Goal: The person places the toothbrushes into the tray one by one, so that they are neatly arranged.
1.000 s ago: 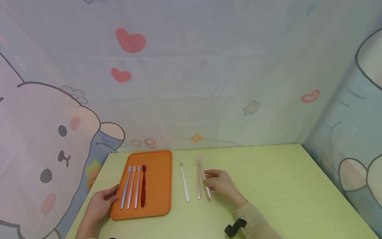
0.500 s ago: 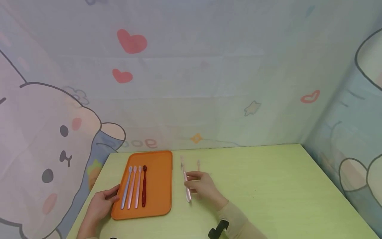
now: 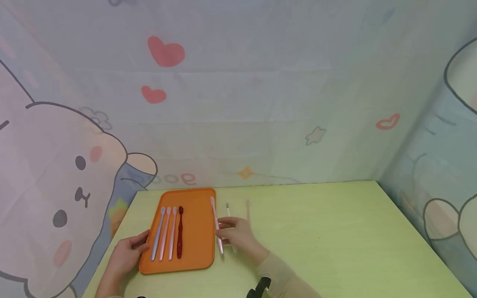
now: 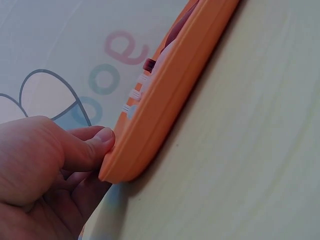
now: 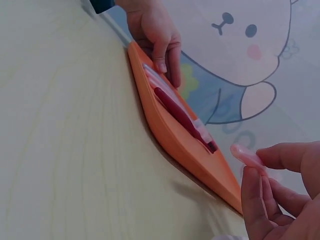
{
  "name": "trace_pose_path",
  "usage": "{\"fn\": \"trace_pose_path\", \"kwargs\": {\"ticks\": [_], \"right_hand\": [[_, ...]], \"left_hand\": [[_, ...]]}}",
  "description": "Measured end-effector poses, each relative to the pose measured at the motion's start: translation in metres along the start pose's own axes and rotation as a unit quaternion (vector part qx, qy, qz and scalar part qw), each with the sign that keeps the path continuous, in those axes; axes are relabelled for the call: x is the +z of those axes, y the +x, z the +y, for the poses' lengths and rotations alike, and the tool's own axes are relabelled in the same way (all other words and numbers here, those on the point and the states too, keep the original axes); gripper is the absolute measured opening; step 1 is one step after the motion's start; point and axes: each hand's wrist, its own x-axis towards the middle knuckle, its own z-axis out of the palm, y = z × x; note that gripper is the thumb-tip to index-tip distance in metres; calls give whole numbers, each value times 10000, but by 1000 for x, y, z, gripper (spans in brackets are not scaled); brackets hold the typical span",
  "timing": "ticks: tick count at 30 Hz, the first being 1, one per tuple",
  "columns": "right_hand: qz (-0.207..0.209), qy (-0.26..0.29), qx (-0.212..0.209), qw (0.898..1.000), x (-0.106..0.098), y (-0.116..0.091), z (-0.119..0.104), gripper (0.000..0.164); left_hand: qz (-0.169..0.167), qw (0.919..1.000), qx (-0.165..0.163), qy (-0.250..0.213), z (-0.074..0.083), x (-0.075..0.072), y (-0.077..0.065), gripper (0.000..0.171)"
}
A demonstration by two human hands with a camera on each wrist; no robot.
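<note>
My right hand (image 3: 240, 238) pinches a pink toothbrush (image 3: 214, 209) between thumb and fingers, just over the right rim of an orange tray (image 3: 197, 236). Its handle end (image 5: 245, 154) sticks out past the thumb in the right wrist view. My left hand (image 3: 124, 256) grips the tray's left edge, with the thumb (image 4: 104, 140) on the rim. In the tray lie a blue toothbrush (image 3: 158, 234), two pink toothbrushes (image 3: 165, 234) and a dark red toothbrush (image 3: 180, 236), side by side with heads at the far end.
Right of the tray, a white toothbrush (image 3: 228, 210) and another pink toothbrush (image 3: 248, 211) lie on the light green table (image 3: 335, 240), both partly covered by my right hand. A printed cloth backdrop (image 3: 261, 103) rises behind the table's far edge.
My right hand has carried the pink toothbrush leftward, from beside the other pink one, across the white one, to the tray's right edge. The left hand keeps its grip on the tray.
</note>
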Motion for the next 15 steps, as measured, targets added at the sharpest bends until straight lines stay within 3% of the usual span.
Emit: {"fn": "trace_pose_path", "kwargs": {"ticks": [15], "right_hand": [[24,-262,39,9996,36,6,3,45]], "left_hand": [[16,10000,-60,-73,0,1,0,49]]}}
